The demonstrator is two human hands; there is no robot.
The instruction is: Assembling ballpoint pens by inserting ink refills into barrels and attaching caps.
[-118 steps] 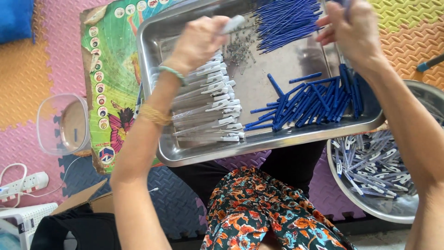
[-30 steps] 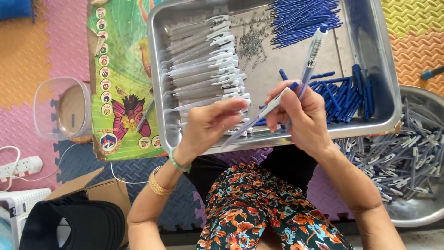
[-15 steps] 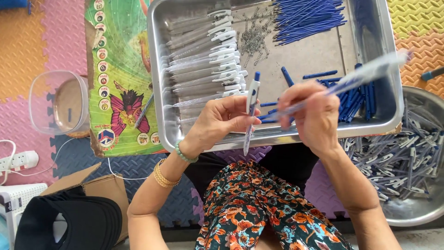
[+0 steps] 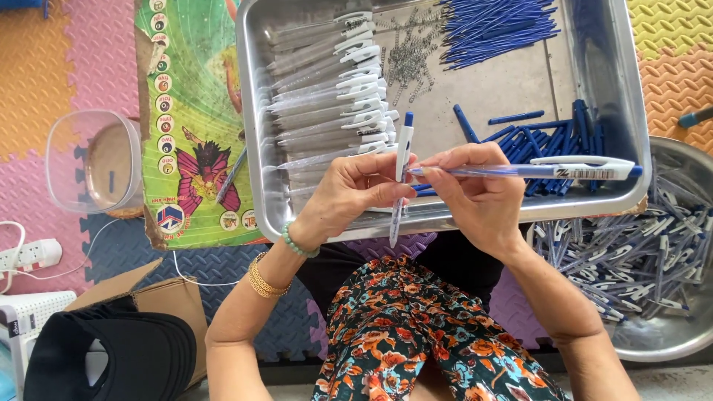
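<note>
- The left hand (image 4: pixel 355 191) is curled shut around a clear-barrelled ballpoint pen with a white clip and blue tip (image 4: pixel 401 174), held roughly upright over the near rim of the tray.
- The right hand (image 4: pixel 475 194) pinches a second clear pen with a white clip and blue end (image 4: pixel 549 171) between thumb and fingers; this pen lies level and points right. The two hands touch at the fingertips, where the pens cross.
- Both hands hover above a large rectangular steel tray (image 4: pixel 256 134) resting over the person's lap.
- In the tray: a row of clear pen barrels with white clips (image 4: pixel 327 82) on the left, a small heap of metal springs (image 4: pixel 408 59) in the far middle, a bundle of thin blue refills (image 4: pixel 497 26) at the far side, and loose blue plastic pen parts (image 4: pixel 553 137) on the right.
- A round metal basin (image 4: pixel 668 341) at the right holds a pile of finished pens (image 4: pixel 631 260); its right edge is cut off.
- The tray sits partly on a green printed cardboard sheet (image 4: pixel 186 111); left of it stands a clear plastic tub (image 4: pixel 93 163).
- The floor is interlocking foam mats (image 4: pixel 44 74) in pink, orange, yellow and blue.
- Near left: a brown cardboard box (image 4: pixel 160 297), a stack of what seem to be black caps (image 4: pixel 111 360), and a white power strip (image 4: pixel 26 254), all partly cut off.
</note>
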